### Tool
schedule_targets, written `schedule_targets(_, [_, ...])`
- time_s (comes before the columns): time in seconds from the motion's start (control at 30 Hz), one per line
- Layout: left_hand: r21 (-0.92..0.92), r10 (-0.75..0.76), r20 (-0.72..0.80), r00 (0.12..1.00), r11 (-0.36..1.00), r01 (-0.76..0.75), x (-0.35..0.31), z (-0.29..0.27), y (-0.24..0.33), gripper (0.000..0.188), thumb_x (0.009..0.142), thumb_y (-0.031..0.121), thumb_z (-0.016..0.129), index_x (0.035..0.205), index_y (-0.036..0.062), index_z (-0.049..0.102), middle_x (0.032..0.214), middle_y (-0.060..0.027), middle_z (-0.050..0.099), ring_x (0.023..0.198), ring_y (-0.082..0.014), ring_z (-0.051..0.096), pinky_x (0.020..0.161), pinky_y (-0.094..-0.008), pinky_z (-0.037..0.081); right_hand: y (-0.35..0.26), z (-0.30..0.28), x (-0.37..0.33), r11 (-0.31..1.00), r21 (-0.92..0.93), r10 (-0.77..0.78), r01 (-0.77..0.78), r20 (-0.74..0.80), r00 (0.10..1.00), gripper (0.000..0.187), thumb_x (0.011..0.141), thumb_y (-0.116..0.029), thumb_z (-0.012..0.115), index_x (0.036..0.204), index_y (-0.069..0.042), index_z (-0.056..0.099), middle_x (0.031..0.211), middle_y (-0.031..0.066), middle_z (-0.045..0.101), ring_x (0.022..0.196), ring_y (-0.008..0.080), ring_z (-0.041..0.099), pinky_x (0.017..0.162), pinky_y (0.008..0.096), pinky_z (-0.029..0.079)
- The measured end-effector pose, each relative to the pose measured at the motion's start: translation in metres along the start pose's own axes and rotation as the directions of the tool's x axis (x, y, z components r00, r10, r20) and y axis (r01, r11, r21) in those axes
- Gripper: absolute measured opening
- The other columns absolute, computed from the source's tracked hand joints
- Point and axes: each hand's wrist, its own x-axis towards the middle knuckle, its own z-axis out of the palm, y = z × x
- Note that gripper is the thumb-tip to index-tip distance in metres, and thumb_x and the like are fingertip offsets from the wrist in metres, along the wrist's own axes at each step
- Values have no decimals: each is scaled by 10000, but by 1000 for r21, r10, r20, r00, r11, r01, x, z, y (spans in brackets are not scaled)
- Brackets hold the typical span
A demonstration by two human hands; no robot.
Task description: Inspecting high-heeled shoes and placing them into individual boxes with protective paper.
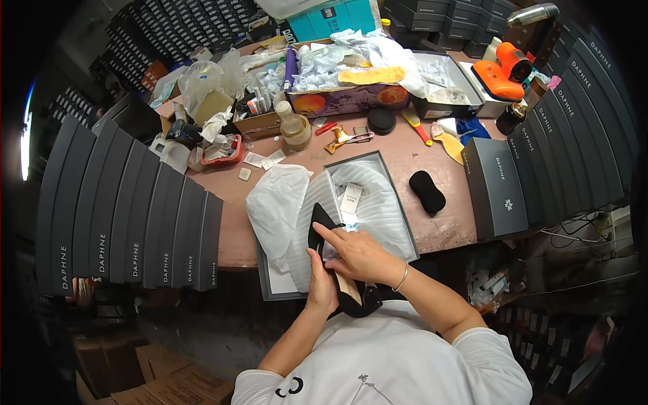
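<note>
A black pointed-toe shoe [350, 305] with a light insole is tilted over the near side of an open grey shoebox [399, 202], its toe pointing away from me. My left hand [322, 289] is closed around the shoe's left side. From the right, my right hand [364, 255] grips the shoe's upper, its index finger lying along the toe; parts of its fingers are hidden. Pleated white tissue paper [381, 185] lines the box, with a white tag [351, 198] on it. More crumpled white paper [275, 210] spills over the box's left side.
Grey shoeboxes stand in rows at the left [128, 216] and right [498, 192]. A black oval sponge [427, 192] lies right of the open box. Behind are a clear bottle [293, 128], a round black tin [382, 121], a brush [417, 128] and a paper-filled carton [351, 98].
</note>
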Motion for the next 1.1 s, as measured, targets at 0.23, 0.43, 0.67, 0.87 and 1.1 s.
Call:
schedule_targets(0.23, [50, -78, -55, 995, 995, 81, 11, -23, -43, 784, 923, 689, 240, 1307, 24, 402, 1212, -149, 531, 1119, -248, 548, 937, -370, 470, -6, -7, -25, 989, -93, 119, -116, 27, 993, 692, 753, -309, 723, 1340, -82, 437, 809, 105, 603, 612, 293, 617, 550, 384, 490])
schedule_targets(0.43, [-80, -45, -160, 986, 996, 33, 21, -26, 4, 759, 911, 710, 250, 1113, 44, 554, 927, -121, 622, 807, -222, 622, 729, -335, 521, 14, -12, -44, 923, 362, 217, -126, -223, 950, 501, 732, -169, 679, 1195, -31, 545, 740, 137, 629, 556, 249, 622, 601, 351, 528])
schedule_targets(0.67, [-13, 31, -113, 993, 999, -33, 19, -25, 21, 760, 916, 704, 221, 1113, 43, 538, 915, -128, 614, 753, -236, 632, 604, -347, 531, 99, 47, -8, 945, -327, -50, 6, -124, 991, 373, 712, -196, 738, 1035, -87, 588, 927, 84, 599, 824, 257, 609, 684, 377, 463])
schedule_targets(0.87, [5, 1, -21, 1000, 1000, 0, -4, 8, 17, 711, 976, 602, 228, 1404, 38, 290, 1402, -125, 393, 1298, -221, 387, 1068, -367, 327, 22, 17, 9, 899, -355, -315, 258, -112, 942, 160, 748, -206, 656, 852, -109, 583, 763, 29, 576, 704, 191, 578, 648, 320, 416])
schedule_targets(1.1, [-9, 99, -244, 965, 995, -104, 7, -11, 4, 657, 965, 622, 240, 1253, 78, 470, 1163, -70, 548, 1013, -196, 554, 855, -329, 458, 30, 41, -5, 930, -255, -323, 264, -230, 918, 154, 667, -143, 659, 737, -98, 530, 679, 38, 533, 653, 221, 574, 579, 357, 445])
